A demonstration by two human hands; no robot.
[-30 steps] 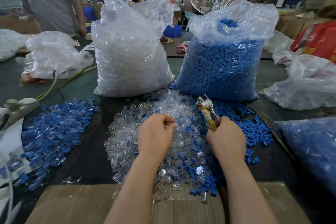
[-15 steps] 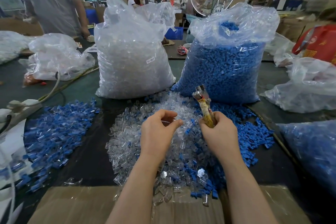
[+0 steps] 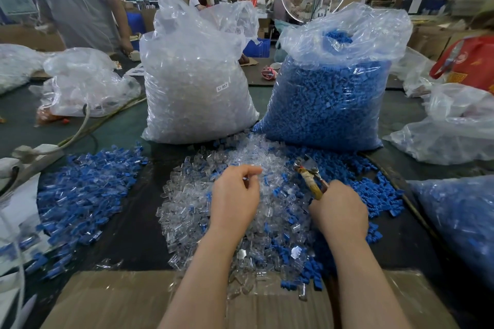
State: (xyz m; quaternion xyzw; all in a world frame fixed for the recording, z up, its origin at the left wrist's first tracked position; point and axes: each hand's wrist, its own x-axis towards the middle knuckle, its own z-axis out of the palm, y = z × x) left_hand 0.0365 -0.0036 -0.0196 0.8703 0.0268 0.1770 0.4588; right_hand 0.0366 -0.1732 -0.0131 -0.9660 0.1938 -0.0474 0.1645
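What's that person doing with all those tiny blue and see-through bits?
A person is working over a heap of clear bits mixed with blue ones on a dark table. The left hand pinches what looks like one clear piece in its fingers. The right hand grips small pliers, whose tip points away and does not touch the piece. Behind stand a bag of clear bits and a bag of blue bits.
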